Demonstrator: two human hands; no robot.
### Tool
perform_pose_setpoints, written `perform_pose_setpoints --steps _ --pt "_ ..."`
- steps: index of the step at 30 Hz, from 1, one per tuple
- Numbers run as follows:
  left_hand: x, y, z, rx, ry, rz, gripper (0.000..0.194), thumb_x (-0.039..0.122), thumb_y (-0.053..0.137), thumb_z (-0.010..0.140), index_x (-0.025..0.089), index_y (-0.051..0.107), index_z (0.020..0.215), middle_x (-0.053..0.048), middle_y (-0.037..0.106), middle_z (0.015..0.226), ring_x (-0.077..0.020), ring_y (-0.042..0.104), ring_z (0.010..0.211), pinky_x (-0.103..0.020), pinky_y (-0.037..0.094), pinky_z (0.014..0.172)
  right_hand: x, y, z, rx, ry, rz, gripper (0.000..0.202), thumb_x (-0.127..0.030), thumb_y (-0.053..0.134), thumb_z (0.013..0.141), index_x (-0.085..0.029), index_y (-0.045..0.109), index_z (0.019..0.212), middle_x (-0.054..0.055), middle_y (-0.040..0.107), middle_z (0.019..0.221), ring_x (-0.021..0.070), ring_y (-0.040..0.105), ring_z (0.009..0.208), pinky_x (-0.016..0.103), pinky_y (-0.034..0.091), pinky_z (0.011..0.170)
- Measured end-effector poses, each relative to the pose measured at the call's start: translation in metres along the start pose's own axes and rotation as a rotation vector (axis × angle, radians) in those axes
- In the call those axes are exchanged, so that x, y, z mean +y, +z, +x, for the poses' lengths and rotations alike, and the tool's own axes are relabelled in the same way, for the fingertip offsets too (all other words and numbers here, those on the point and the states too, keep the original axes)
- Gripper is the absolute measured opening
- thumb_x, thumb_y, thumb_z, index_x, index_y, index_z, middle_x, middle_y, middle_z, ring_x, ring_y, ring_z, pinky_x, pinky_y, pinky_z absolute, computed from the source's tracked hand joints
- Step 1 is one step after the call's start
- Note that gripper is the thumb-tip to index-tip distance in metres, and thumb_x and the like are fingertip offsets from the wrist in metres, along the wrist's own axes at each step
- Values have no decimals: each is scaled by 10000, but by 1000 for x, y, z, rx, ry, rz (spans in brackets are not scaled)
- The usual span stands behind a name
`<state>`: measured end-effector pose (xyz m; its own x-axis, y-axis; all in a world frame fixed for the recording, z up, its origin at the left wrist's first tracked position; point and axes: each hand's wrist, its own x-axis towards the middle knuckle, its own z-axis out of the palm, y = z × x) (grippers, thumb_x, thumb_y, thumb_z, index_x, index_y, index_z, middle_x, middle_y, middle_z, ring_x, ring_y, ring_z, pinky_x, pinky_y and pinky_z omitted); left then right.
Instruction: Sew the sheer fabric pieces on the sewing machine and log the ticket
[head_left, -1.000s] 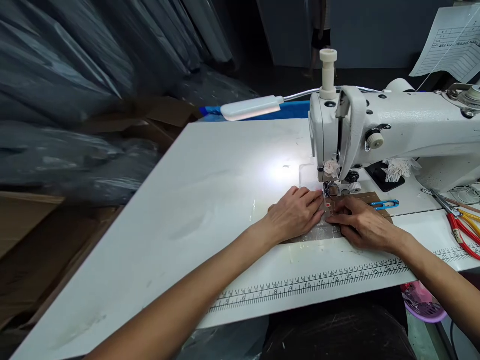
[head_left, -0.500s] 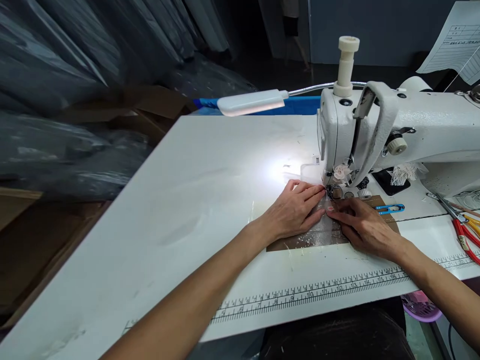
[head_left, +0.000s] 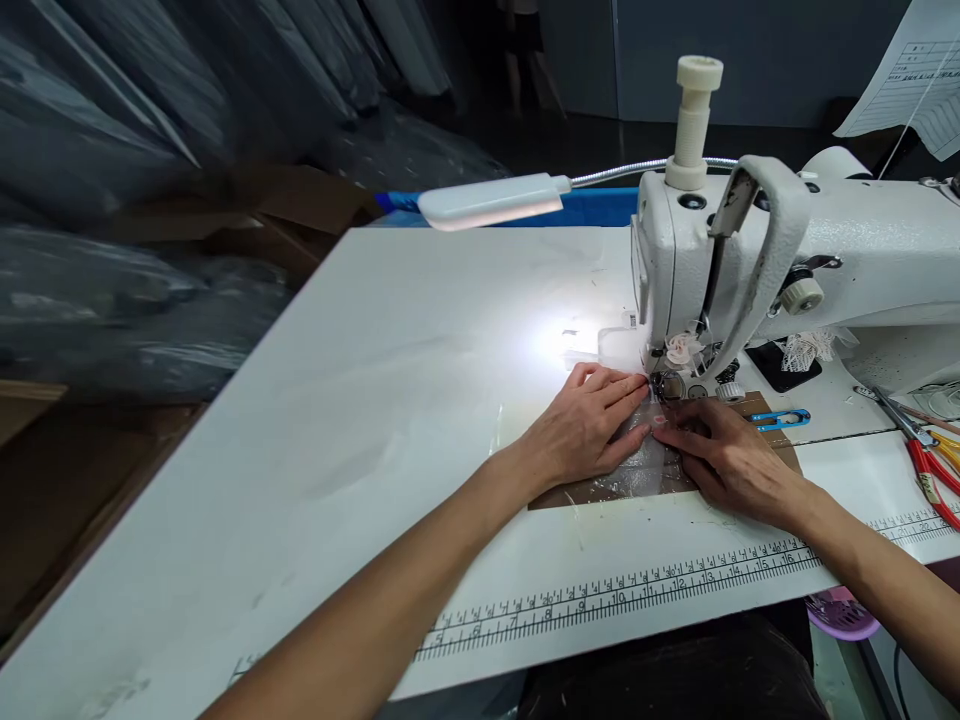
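A piece of sheer, whitish fabric [head_left: 643, 468] lies on a brown sheet [head_left: 574, 494] below the needle of the white sewing machine [head_left: 870, 245]. My left hand [head_left: 596, 420] rests flat on the fabric, fingers stretched toward the presser foot [head_left: 660, 385]. Just right of the foot, my right hand [head_left: 727, 455] has its thumb and forefinger pinched on the fabric's edge, beside a small pinkish spot. The fingertips of both hands nearly meet in front of the needle. A pale fabric rosette [head_left: 682, 349] sits on the machine head above the foot.
Blue thread snips [head_left: 780, 419] lie right of my right hand, with red-handled scissors [head_left: 926, 465] farther right. A white lamp [head_left: 491, 202] lights the white table [head_left: 360, 400]. A printed ruler [head_left: 600, 608] runs along the front edge. Another person's legs [head_left: 525, 70] show behind.
The camera view has shifted slightly. Both hands stay almost in place on the fabric, the left one lying a little flatter. The person in the background has moved left.
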<state>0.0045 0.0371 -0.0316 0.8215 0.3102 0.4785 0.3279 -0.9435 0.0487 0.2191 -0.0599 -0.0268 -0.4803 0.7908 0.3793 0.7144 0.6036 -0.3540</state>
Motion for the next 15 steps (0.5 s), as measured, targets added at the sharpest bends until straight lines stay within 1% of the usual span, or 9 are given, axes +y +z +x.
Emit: perform_pose_setpoints --steps 3,6,9,15 --pt "0 0 0 22 13 14 333 329 440 985 130 606 1195 -132 711 1125 -264 617 1007 -437 438 858 0 0 0 -4 11 12 386 -92 427 922 -211 608 1241 124 560 1143 246 553 1064 434 568 889" --pt "1 0 1 12 8 22 343 337 425 991 130 611 1192 -134 712 1123 -265 616 1007 -439 437 860 0 -1 0 -13 15 21 384 -90 434 918 -204 610 1239 127 562 1129 253 553 1068 443 568 890" --pt "1 -1 1 -11 4 21 359 341 417 992 122 613 1199 -143 708 1136 -272 612 1022 -445 435 869 -1 -1 0 -13 25 31 367 -100 435 926 -198 624 1225 127 562 1120 250 557 1071 436 568 897" --pt "4 -1 2 -76 -9 58 380 332 402 990 132 608 1237 -146 685 1202 -284 606 1059 -469 426 903 -1 0 -1 -24 55 40 369 -127 445 937 -223 634 1239 125 567 1143 245 575 1062 433 572 898"
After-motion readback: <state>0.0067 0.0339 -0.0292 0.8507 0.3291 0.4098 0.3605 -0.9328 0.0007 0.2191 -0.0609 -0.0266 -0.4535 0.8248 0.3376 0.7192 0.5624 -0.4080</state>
